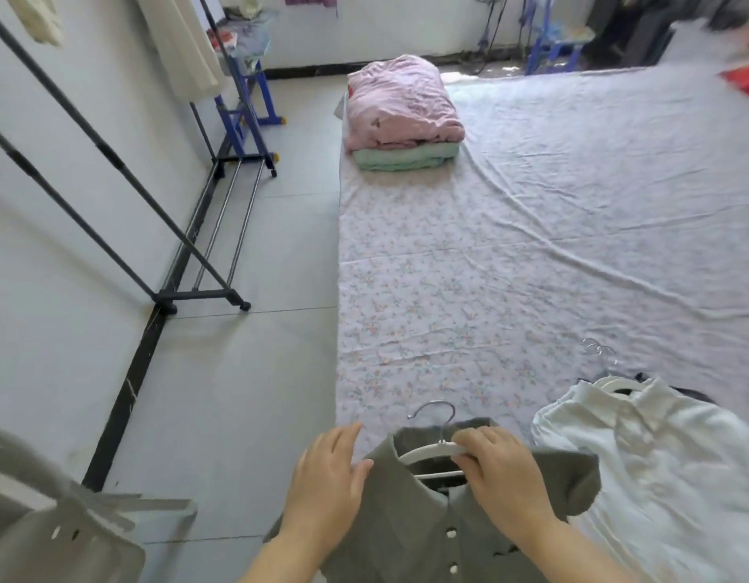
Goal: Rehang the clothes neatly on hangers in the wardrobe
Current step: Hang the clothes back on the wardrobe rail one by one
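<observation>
Fingers (476, 441) of the right hand (507, 471) curl over the right half of a white hanger (423, 453), gripping it where it sits inside the collar of a grey shirt (410, 515). The hanger's metal hook sticks out above the collar. The left hand (326, 477) lies flat on the shirt's shoulder beside the collar, its fingers relaxed and nearly straight, grasping nothing. The shirt lies buttons up at the near edge of the bed (427, 288), on a flowered sheet. Just to its right lies a white garment (667, 469) with more hangers (616, 384) at its collar. At the far end of the bed a folded pink quilt (402, 103) sits on a folded green one (406, 158). A dark clothes rack (215, 241) stands on the floor (259, 372) along the left wall, well apart from the shirt.
</observation>
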Demonstrator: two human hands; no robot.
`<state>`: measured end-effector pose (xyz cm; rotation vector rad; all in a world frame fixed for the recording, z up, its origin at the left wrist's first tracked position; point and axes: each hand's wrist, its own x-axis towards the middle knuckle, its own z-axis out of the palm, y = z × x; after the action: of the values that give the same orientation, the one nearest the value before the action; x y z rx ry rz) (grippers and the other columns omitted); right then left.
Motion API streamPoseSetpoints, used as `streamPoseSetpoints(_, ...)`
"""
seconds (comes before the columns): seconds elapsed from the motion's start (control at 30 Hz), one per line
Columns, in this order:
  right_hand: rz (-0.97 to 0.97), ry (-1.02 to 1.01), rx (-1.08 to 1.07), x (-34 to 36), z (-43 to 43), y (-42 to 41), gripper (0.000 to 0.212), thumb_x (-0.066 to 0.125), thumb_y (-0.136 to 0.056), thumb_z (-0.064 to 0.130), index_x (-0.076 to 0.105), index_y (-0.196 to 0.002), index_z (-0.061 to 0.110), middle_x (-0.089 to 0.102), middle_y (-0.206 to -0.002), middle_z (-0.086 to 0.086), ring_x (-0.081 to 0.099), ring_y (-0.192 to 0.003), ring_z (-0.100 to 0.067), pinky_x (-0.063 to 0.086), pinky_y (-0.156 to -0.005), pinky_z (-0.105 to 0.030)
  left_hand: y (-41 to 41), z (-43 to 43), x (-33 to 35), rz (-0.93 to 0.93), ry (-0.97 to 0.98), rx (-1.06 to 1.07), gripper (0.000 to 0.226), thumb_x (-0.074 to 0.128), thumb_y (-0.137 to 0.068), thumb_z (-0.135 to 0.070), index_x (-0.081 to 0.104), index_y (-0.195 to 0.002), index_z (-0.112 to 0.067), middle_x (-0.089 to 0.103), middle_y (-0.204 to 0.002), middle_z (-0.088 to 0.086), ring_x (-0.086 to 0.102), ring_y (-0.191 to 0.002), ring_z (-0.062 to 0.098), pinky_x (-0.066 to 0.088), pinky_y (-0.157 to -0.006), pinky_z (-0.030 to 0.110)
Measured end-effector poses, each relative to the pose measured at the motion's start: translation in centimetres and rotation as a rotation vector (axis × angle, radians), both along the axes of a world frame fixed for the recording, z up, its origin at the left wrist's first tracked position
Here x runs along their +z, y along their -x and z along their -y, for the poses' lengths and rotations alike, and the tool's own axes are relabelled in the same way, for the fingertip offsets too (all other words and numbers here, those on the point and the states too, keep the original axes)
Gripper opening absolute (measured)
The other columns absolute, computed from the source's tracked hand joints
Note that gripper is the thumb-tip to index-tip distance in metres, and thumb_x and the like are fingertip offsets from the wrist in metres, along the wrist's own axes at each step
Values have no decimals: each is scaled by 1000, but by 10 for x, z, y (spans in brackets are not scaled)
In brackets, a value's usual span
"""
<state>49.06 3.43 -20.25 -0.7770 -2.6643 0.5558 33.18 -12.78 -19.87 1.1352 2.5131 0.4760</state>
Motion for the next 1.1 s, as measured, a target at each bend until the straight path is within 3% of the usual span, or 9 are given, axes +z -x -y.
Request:
streamPoseSetpoints(0.1, -88, -22, -141, 41, 31, -30, 32, 87, -56, 4, 67, -76, 20, 64, -70, 12, 61, -65, -14, 45, -67, -22, -14, 14, 18, 4, -125, -107, 49, 44, -94, -40, 33, -140, -29, 40, -138, -14, 37, -126, 8, 22, -102, 20)
streamPoseSetpoints(0.2, -191, -84, -346, 81, 70, -62, 32, 86, -56, 2, 69, -77, 18, 65, -75, 13, 54, -76, -6, 44, -72, -22, -33, 25, 45, -93, -311, -278, 38, 63, -78, -31, 66, -111, -13, 69, -96, 2, 64, -85, 19, 38, -81, 25)
streamPoseSetpoints(0.3, -235, -89, -533, 113, 114, -100, 30, 82, -62, 1, 69, -81, 20, 64, -78, 15, 54, -79, -8, 46, -71, -24, -57, 30, 72, -206, -489, -427, 38, 79, -59, -23, 73, -94, -12, 69, -73, 0, 66, -61, 20, 34, -72, 31)
streamPoseSetpoints(0.4, -245, -70, -710, 135, 154, -141, 24, 77, -71, 5, 69, -87, 21, 55, -75, 22, 54, -77, -6, 41, -69, -17, -82, 26, 101, -200, -638, -576, 32, 78, -64, -24, 73, -95, -18, 68, -74, -8, 65, -67, 14, 33, -71, 23)
streamPoseSetpoints(0.57, -276, -240, -1040, 171, 217, -217, 28, 83, -64, 3, 69, -85, 15, 55, -75, 15, 56, -68, -13, 37, -59, -14, -155, 15, 156, -114, -796, -868, 29, 67, -64, -28, 71, -93, -25, 66, -76, -17, 49, -82, 6, 27, -73, 18)
streamPoseSetpoints(0.73, -254, -385, -1290, 204, 295, -316, 29, 81, -68, 9, 69, -94, 17, 62, -80, 11, 59, -73, -14, 46, -59, -22, -273, 27, 202, 124, -698, -1108, 32, 80, -67, -21, 70, -95, -32, 68, -82, -16, 62, -79, 12, 24, -73, 19)
streamPoseSetpoints(0.83, -188, -442, -1444, 220, 361, -380, 34, 80, -69, 9, 68, -100, 16, 64, -84, 6, 62, -77, -16, 54, -60, -31, -359, 52, 217, 216, -704, -1259, 30, 74, -74, -23, 68, -102, -32, 67, -89, -16, 59, -88, 13, 24, -77, 21)
streamPoseSetpoints(0.93, -71, -492, -1593, 236, 442, -441, 41, 82, -68, 11, 68, -105, 17, 64, -83, 5, 62, -75, -13, 56, -57, -28, -449, 96, 231, 341, -730, -1429, 29, 70, -78, -25, 66, -105, -34, 62, -88, -20, 52, -86, 6, 26, -81, 21)
streamPoseSetpoints(1.1, 112, -570, -1858, 259, 588, -522, 47, 81, -68, 18, 65, -111, 26, 60, -76, 12, 55, -68, -4, 46, -49, -18, -585, 196, 255, 541, -664, -1699, 30, 74, -74, -15, 70, -101, -28, 68, -86, -15, 61, -86, 13, 41, -87, 34)
